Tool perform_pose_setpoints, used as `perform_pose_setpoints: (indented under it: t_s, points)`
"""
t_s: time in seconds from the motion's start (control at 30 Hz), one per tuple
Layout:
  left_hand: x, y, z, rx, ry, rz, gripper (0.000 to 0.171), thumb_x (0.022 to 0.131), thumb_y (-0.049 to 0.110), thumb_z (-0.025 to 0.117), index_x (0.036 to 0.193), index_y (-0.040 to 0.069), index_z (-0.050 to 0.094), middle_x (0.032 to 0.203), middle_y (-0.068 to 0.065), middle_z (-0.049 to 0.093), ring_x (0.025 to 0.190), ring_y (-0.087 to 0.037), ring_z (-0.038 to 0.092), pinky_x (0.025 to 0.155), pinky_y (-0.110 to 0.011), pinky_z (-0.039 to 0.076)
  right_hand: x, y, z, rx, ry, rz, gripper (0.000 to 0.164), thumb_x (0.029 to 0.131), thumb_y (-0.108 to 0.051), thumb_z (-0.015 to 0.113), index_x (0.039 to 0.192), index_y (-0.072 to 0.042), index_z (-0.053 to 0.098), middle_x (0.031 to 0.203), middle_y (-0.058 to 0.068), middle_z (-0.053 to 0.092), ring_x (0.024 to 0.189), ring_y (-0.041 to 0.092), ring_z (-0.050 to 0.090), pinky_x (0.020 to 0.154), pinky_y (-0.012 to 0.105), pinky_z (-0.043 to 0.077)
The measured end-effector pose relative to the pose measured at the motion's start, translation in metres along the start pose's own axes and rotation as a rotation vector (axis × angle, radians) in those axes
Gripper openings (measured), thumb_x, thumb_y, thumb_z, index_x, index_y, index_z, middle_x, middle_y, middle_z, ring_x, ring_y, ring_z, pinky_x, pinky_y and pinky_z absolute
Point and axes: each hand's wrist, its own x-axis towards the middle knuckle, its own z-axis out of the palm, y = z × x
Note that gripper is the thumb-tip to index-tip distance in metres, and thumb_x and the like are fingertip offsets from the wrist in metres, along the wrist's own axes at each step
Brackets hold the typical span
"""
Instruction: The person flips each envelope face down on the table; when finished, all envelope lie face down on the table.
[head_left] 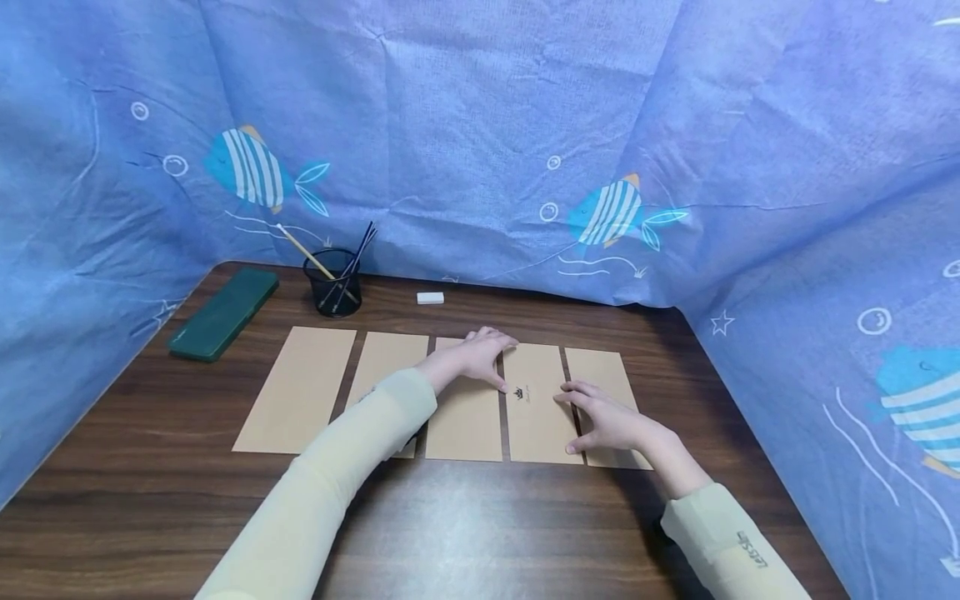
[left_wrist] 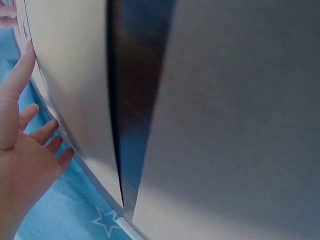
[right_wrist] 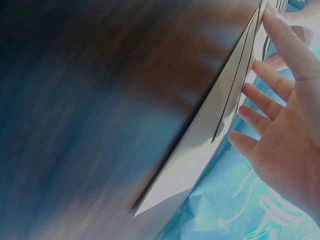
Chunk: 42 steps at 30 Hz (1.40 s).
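Several flat tan kraft-paper rectangles lie side by side in a row on the table. One of them [head_left: 542,425], second from the right, bears a small dark crown print [head_left: 519,393]. My left hand [head_left: 476,357] reaches over the neighbouring tan rectangle [head_left: 465,425], its thumb and fingertips right at the printed one's left edge. At that one's right edge is my right hand [head_left: 609,421], fingers spread and lightly bent, lying over the rightmost rectangle [head_left: 600,371]. Both hands have relaxed fingers and grip nothing. In the right wrist view the fingers [right_wrist: 270,105] are spread along the tan edges.
A black mesh pen cup [head_left: 336,287] with a pencil and dark sticks stands at the back left. Left of it lies a dark green case [head_left: 225,315]. A white eraser [head_left: 430,297] sits behind the row. Blue fish-patterned cloth [head_left: 480,150] encloses the wooden table [head_left: 450,533].
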Motion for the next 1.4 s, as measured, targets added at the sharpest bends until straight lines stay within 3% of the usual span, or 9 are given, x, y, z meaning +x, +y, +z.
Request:
perform_pose_setpoints:
  t_s: [0.4,0.53,0.73,0.87,1.1,1.4]
  points:
    - [0.008,0.0,-0.008,-0.04,-0.005,-0.017,0.08,0.073,0.038,0.08,0.14,0.014,0.043,0.141,-0.007,0.042,0.127,-0.027,0.033,0.104,-0.044,0.028,0.001,-0.001,-0.002,-0.027,0.012,-0.007,0.078,0.07,-0.036,0.082,0.134,-0.004,0.05,0.142,0.023,0.039,0.134,0.044,0.03,0.104,0.057,0.03]
    - [0.011,0.0,-0.01,-0.082,0.004,0.015,0.075,0.074,0.03,0.08,0.139,0.015,0.045,0.138,-0.009,0.042,0.129,-0.029,0.033,0.107,-0.045,0.027,0.002,-0.001,-0.002,-0.023,0.012,-0.011,0.079,0.07,-0.037,0.082,0.134,-0.004,0.049,0.142,0.023,0.039,0.133,0.045,0.03,0.104,0.058,0.03]
    - [0.015,-0.002,-0.01,-0.145,0.067,0.089,0.07,0.071,0.013,0.082,0.133,0.011,0.05,0.131,-0.011,0.044,0.121,-0.023,0.043,0.106,-0.033,0.034,0.001,-0.001,-0.003,-0.01,-0.004,0.011,0.083,0.07,-0.036,0.082,0.138,-0.006,0.045,0.143,0.021,0.037,0.134,0.041,0.031,0.104,0.056,0.031]
    - [0.015,-0.002,-0.009,-0.141,0.114,0.1,0.057,0.07,0.008,0.082,0.122,0.012,0.059,0.127,-0.011,0.044,0.119,-0.022,0.044,0.105,-0.032,0.035,0.001,-0.001,-0.004,0.01,-0.005,0.01,0.085,0.071,-0.038,0.081,0.141,-0.008,0.043,0.143,0.021,0.038,0.134,0.042,0.031,0.104,0.056,0.032]
    - [0.015,-0.003,-0.009,-0.186,0.219,0.123,0.033,0.074,0.01,0.079,0.106,0.012,0.069,0.119,-0.009,0.048,0.111,-0.021,0.048,0.1,-0.031,0.038,0.004,-0.006,-0.008,0.061,0.024,-0.048,0.081,0.074,-0.04,0.078,0.139,-0.006,0.044,0.139,0.021,0.044,0.133,0.047,0.029,0.104,0.061,0.027]
    - [0.013,0.001,-0.021,-0.168,0.337,0.235,0.02,0.077,0.016,0.078,0.095,0.009,0.072,0.109,-0.007,0.055,0.102,-0.018,0.054,0.093,-0.026,0.042,0.009,-0.029,-0.026,0.155,0.09,-0.077,0.068,0.083,-0.039,0.07,0.137,-0.006,0.046,0.137,0.014,0.049,0.129,0.035,0.042,0.101,0.054,0.036]
